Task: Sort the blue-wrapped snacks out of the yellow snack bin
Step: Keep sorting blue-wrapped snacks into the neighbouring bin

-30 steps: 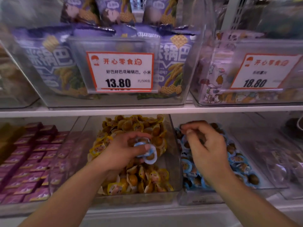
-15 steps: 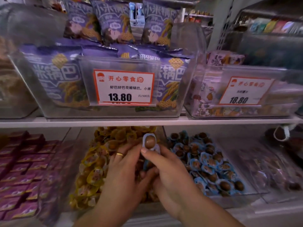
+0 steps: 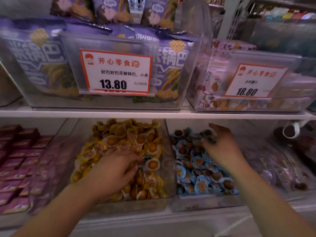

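The clear bin (image 3: 136,205) of yellow-wrapped snacks (image 3: 130,135) stands on the lower shelf, centre. My left hand (image 3: 114,170) lies palm down on that pile, its fingers stretched among the wrappers. A sliver of blue wrapper (image 3: 147,157) shows just past its fingertips. To the right is the clear bin (image 3: 205,203) of blue-wrapped snacks (image 3: 200,183). My right hand (image 3: 224,147) hovers over the back of it, blurred, with the fingers spread downward and the thumb raised. I see nothing gripped in it.
A white shelf edge (image 3: 153,115) runs just above both bins. On it stand clear bins of purple bags with price cards 13.80 (image 3: 116,72) and 18.80 (image 3: 253,81). Purple packets (image 3: 18,161) fill the bin at left, and dark wrapped goods (image 3: 280,166) lie at right.
Both hands met over the yellow bin, where the right took a blue snack. Now the right hand is over the blue bin without it, and the left is back in the yellow pile.
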Tool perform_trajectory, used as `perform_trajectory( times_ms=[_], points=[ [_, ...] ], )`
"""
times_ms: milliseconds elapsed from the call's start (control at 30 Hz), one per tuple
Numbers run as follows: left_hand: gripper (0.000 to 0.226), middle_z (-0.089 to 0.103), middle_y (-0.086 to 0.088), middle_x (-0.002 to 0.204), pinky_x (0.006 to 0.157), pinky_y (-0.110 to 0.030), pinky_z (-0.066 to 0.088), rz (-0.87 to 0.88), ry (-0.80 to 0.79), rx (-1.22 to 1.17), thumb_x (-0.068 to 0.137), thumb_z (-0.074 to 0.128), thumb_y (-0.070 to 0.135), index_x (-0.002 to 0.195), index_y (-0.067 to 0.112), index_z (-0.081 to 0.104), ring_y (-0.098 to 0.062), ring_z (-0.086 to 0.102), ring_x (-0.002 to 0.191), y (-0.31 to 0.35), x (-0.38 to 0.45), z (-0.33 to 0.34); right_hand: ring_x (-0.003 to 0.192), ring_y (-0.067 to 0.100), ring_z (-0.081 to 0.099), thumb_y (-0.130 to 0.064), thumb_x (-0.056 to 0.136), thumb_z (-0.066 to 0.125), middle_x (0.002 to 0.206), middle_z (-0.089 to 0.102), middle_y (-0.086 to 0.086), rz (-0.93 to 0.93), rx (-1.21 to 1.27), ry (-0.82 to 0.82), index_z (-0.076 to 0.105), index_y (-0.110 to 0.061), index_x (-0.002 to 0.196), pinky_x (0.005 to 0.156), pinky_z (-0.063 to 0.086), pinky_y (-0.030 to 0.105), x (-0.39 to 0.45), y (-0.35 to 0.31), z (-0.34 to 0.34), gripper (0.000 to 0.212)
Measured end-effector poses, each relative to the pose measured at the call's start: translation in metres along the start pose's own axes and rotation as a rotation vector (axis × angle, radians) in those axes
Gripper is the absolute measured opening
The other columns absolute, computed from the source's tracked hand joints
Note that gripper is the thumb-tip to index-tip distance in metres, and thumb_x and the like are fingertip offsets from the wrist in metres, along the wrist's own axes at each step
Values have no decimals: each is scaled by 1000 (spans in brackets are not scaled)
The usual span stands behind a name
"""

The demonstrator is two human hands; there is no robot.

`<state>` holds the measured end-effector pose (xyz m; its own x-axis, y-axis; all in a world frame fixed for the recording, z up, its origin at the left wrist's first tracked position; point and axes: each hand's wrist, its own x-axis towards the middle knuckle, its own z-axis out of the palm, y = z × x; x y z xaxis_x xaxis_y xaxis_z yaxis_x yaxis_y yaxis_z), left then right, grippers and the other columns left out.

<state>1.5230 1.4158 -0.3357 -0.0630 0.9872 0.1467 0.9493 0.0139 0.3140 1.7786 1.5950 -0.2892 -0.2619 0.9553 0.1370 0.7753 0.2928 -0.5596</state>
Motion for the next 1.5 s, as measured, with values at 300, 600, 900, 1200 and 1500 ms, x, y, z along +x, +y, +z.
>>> perform_trajectory(
  times_ms=[300,600,900,1200,1500],
  points=[
    [49,63,9,116,102,-40,31,-23,-219,366,93,28,58,119,34,62,-18,55,113,10,30,14,98,0,62,-15,98,52,103,67,-16,-392,407,-52,66,-27,115,83,51,18,-60,-40,49,24],
    [29,65,9,114,99,-38,28,-157,-369,242,88,56,49,113,38,62,-19,54,117,20,45,11,100,8,64,-23,98,53,106,69,-11,-266,465,-129,68,-29,112,87,55,41,-55,-34,53,21],
    [45,59,-1,128,108,-47,23,-168,-570,472,93,38,56,122,29,59,-25,45,126,21,33,5,81,-5,60,-7,93,56,90,64,-10,-470,521,95,73,-17,100,68,41,5,-58,-42,45,21],
    [23,62,11,120,107,-46,26,-109,-571,126,91,52,48,114,44,53,-19,52,119,13,27,0,97,17,64,-5,91,52,98,66,4,-860,459,148,74,-4,94,82,52,32,-89,-63,42,22],
    [38,69,7,109,86,-31,51,-131,-42,-215,79,62,33,117,30,63,-14,64,102,4,-11,-7,73,11,66,-32,90,47,93,67,-5,-188,257,-577,58,-34,107,65,56,29,-96,-111,78,21]
  ],
)
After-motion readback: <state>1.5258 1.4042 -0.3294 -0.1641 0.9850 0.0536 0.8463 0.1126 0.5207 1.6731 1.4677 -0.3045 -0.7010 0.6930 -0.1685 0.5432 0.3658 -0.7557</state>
